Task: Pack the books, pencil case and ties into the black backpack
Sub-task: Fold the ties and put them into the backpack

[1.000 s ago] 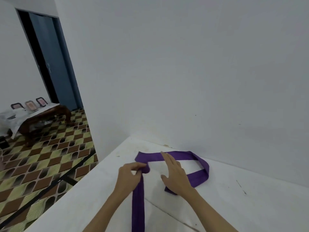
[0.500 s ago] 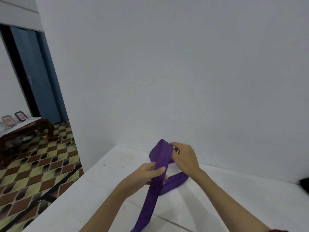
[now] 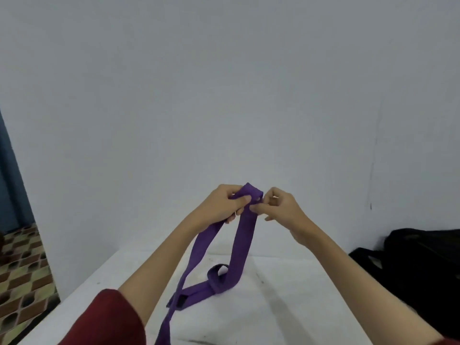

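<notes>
A purple tie (image 3: 240, 247) is lifted above the white table (image 3: 286, 307), folded over at its top. My left hand (image 3: 224, 204) grips the fold from the left, fingers and thumb curled round the cloth. My right hand (image 3: 278, 205) pinches the same fold from the right. Two strands hang down from the fold; the lower part coils on the table and one end runs off the bottom of the view. The black backpack (image 3: 418, 260) lies on the table at the right edge, partly cut off. Books and pencil case are out of view.
A plain white wall (image 3: 224, 95) stands close behind the table. The table's left edge drops to a patterned tile floor (image 3: 22, 275), with a blue door edge (image 3: 10, 170) at far left.
Both hands have lifted the tie off the table and raised it, bringing the fold up between them. The view has swung right, bringing the backpack into sight.
</notes>
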The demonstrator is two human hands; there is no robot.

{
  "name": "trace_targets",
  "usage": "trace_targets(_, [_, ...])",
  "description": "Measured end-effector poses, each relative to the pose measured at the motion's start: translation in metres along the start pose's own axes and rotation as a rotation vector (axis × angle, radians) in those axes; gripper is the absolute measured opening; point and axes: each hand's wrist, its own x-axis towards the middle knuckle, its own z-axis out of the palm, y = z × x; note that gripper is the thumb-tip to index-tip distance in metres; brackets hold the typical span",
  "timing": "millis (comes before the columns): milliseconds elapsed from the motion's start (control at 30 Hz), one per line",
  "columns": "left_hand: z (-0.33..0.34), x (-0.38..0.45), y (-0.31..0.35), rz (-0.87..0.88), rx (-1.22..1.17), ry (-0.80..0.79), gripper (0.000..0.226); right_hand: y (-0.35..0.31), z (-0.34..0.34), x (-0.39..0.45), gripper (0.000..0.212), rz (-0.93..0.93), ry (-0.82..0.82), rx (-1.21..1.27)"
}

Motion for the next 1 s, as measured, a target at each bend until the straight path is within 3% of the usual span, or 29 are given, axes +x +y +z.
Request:
trace_targets(167, [0.026, 0.029, 0.067, 0.122, 0.061, -0.126, 0.015, -0.025, -0.062, -0.011, 0.007, -0.081, 0.121, -0.010])
trace_targets(267, [0.032, 0.043, 0.093, 0.084, 0.118, -0.183, 0.016, -0.040, -0.103, -0.013, 0.021, -0.140, 0.315, -0.062])
trace_targets(333, [0.040, 0.051, 0.109, 0.064, 0.184, -0.196, 0.018, -0.052, -0.132, -0.015, 0.018, -0.188, 0.447, -0.136])
trace_targets(400, [0.052, 0.056, 0.121, 0.092, 0.212, -0.106, 0.015, -0.062, -0.152, -0.013, 0.011, -0.233, 0.532, -0.233])
trace_targets(500, [0.073, 0.066, 0.136, 0.233, 0.347, 0.241, 0.013, -0.074, -0.172, -0.015, 0.011, -0.282, 0.589, -0.343])
trace_targets(567, [0.085, 0.069, 0.147, 0.302, 0.368, 0.393, 0.014, -0.079, -0.182, -0.018, 0.013, -0.303, 0.560, -0.249])
trace_targets(633, [0.092, 0.067, 0.155, 0.293, 0.220, 0.267, 0.013, -0.085, -0.192, -0.025, 0.016, -0.252, 0.453, -0.053])
trace_targets(700, [0.099, 0.062, 0.157, 0.208, 0.162, 0.080, 0.027, -0.086, -0.204, -0.036, 0.012, -0.148, 0.242, 0.142])
trace_targets(800, [0.109, 0.058, 0.149, 0.127, 0.145, -0.002, 0.030, -0.076, -0.224, -0.051, 0.011, 0.021, 0.030, 0.179])
trace_targets(867, [0.108, 0.057, 0.140, 0.085, 0.086, 0.017, 0.018, -0.068, -0.235, -0.052, 0.011, 0.054, 0.047, 0.103])
trace_targets(1000, [0.109, 0.055, 0.120, -0.011, 0.004, -0.078, 0.029, -0.058, -0.260, -0.050, 0.010, -0.003, 0.095, 0.019])
